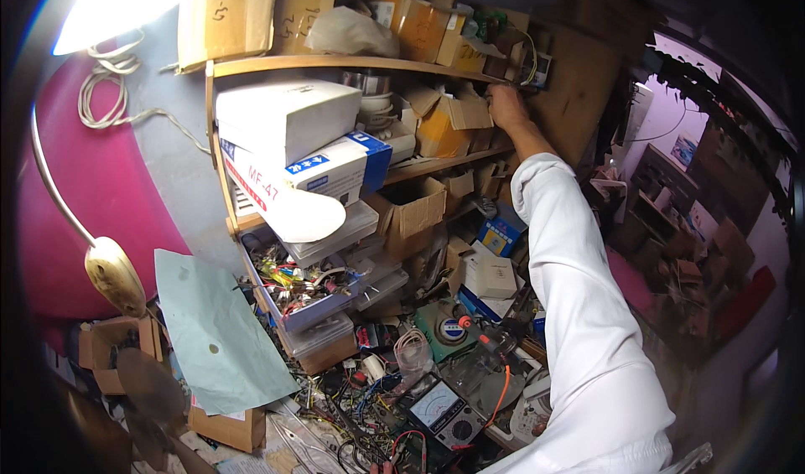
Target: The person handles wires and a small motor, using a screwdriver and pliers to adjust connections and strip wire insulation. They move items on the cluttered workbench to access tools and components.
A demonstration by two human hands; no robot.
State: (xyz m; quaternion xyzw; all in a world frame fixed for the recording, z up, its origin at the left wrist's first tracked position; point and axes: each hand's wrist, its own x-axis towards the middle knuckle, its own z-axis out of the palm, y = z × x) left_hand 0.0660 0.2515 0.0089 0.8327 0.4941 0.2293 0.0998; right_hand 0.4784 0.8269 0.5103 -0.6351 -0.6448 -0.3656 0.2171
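My right hand, at the end of a white sleeve, reaches up to the right end of the wooden shelf unit. Its fingers are at the underside of the upper shelf board, beside an open cardboard carton. What the fingers touch or hold is hidden. Only the fingertips of my left hand show at the bottom edge, by a red test lead and loose wires. Close to them on the bench is an analog multimeter. An orange-tipped tool with an orange cord lies beyond the meter.
A lit lamp glares at upper left. White boxes lean over a bin of wires and components. A pale green sheet stands at left. Cartons fill the top shelf. Loose parts and tools cover the bench.
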